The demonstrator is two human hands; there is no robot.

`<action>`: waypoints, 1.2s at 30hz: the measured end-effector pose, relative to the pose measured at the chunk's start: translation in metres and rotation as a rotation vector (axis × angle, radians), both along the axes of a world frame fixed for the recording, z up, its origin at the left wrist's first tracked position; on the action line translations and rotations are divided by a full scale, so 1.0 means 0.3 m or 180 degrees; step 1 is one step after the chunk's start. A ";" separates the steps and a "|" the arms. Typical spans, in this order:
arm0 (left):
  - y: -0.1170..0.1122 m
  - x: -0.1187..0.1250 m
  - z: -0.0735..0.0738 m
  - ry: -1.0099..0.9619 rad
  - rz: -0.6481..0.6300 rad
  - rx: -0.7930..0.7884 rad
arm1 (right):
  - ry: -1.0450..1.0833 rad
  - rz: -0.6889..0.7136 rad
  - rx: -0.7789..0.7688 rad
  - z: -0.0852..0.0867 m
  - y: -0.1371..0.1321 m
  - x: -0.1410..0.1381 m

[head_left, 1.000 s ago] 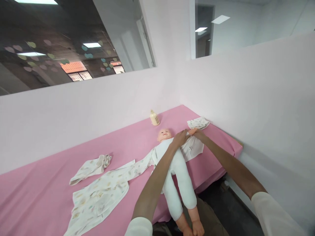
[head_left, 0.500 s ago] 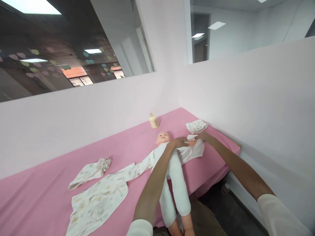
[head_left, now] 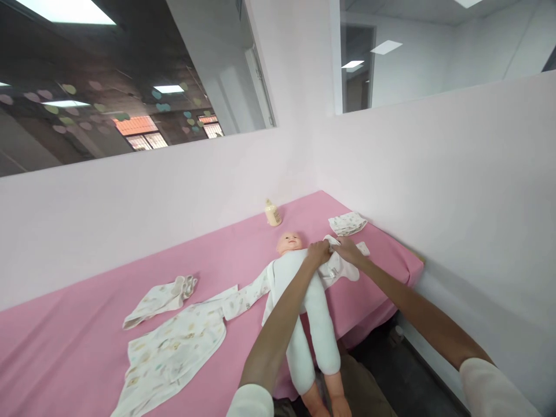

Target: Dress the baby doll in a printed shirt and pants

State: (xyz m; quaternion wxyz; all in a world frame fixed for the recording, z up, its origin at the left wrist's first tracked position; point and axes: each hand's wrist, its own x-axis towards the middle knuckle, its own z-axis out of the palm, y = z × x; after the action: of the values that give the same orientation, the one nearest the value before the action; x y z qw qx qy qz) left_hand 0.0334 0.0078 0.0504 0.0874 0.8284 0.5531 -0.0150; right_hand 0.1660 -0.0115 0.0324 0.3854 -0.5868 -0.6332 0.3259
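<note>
A baby doll [head_left: 299,289] in a white body lies face up on the pink table [head_left: 78,341], its legs hanging over the front edge. A printed white baby garment [head_left: 343,269] is spread under its shoulders, with one sleeve stretched out to the left. My left hand [head_left: 318,253] rests on the doll's right shoulder, fingers closed on the garment's edge. My right hand [head_left: 346,250] pinches the same cloth just beside it, close to the doll's arm.
A cream feeding bottle [head_left: 272,213] stands near the back wall. A folded printed cloth [head_left: 346,223] lies at the far right corner. Left of the doll lie a printed garment [head_left: 171,353] and a smaller folded piece [head_left: 160,296]. White walls close off the back and right.
Both hands have drawn closer together at the doll's shoulder, and the garment flap has bunched up between them. The doll has barely shifted.
</note>
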 end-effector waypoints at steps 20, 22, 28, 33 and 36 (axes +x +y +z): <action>-0.473 -0.484 -0.181 -0.1959 0.2427 0.0187 | -0.0281 0.0687 0.0593 -0.067 -0.414 -0.198; -0.464 -0.495 -0.196 -0.2142 0.2276 0.0188 | -0.0491 0.0549 0.0664 -0.088 -0.425 -0.190; -0.501 -0.489 -0.095 -0.2820 0.2350 0.0507 | 0.0147 0.0112 0.0492 -0.077 -0.432 -0.172; -0.560 -0.412 0.005 -0.2966 0.1828 0.0221 | 0.0072 0.0876 0.0646 -0.035 -0.465 -0.180; -0.562 -0.382 0.011 -0.2505 0.1472 -0.0009 | -0.0195 0.1126 0.0511 -0.021 -0.439 -0.178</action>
State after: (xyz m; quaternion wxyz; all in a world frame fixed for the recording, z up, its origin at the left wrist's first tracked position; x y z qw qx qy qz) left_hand -0.0812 -0.1610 0.0537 0.2931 0.6256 0.6483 0.3201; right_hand 0.1127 -0.1430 0.0262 0.3482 -0.4434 -0.7618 0.3190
